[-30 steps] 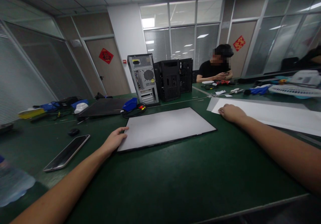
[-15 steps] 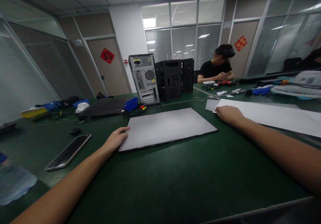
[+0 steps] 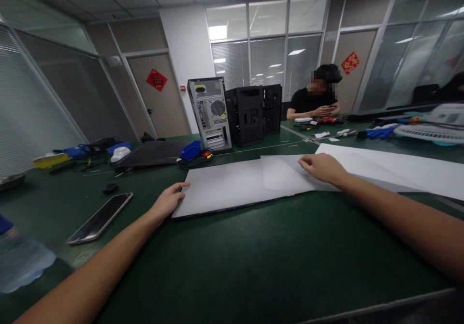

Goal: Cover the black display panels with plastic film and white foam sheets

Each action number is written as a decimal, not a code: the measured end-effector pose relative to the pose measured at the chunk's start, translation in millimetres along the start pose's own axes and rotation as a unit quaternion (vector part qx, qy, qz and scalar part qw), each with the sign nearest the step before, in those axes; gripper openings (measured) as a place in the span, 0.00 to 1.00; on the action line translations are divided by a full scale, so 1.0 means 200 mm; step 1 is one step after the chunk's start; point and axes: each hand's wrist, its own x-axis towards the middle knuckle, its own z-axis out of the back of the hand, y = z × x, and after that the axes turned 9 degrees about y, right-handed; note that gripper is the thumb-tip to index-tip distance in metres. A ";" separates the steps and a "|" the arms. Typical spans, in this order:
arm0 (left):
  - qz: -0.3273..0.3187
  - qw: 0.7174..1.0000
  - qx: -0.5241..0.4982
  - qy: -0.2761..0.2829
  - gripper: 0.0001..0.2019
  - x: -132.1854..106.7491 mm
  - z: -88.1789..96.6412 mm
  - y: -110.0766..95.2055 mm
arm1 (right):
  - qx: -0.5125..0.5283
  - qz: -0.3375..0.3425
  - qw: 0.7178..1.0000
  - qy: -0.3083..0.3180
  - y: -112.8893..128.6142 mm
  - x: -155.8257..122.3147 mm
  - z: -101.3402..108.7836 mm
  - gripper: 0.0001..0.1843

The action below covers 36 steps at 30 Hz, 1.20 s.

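A flat grey-white panel [image 3: 224, 188] with a black edge lies on the green table [image 3: 253, 261]. My left hand [image 3: 168, 202] rests at its near left corner, fingers loosely spread on the edge. My right hand [image 3: 321, 168] lies palm down on a thin translucent sheet [image 3: 286, 171] that now overlaps the panel's right end. Whether the fingers pinch the sheet is hidden. A larger white sheet [image 3: 409, 169] lies under and beyond it to the right.
A phone [image 3: 100, 217] lies left of the panel. A water bottle [image 3: 18, 261] sits at the near left. Computer towers [image 3: 232, 113], a dark flat panel [image 3: 152, 154], a blue tray [image 3: 190, 151] and cables stand behind. A person [image 3: 315, 96] sits across the table among tools.
My right hand has slid left, dragging the translucent sheet off the white sheet and over the panel's right end. My left hand has stayed at the corner.
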 end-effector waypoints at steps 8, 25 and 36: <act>0.009 1.000 -0.006 -0.004 0.24 0.00 0.00 -0.01 | -0.006 0.032 0.998 0.059 -0.02 0.02 -0.05 0.27; 0.013 1.000 0.001 0.003 0.24 -0.01 0.00 -0.02 | 0.180 0.062 0.981 0.037 0.00 0.04 -0.07 0.32; 0.006 1.000 0.002 0.011 0.25 -0.01 0.01 -0.01 | -0.069 0.010 0.997 0.042 0.07 -0.01 -0.08 0.28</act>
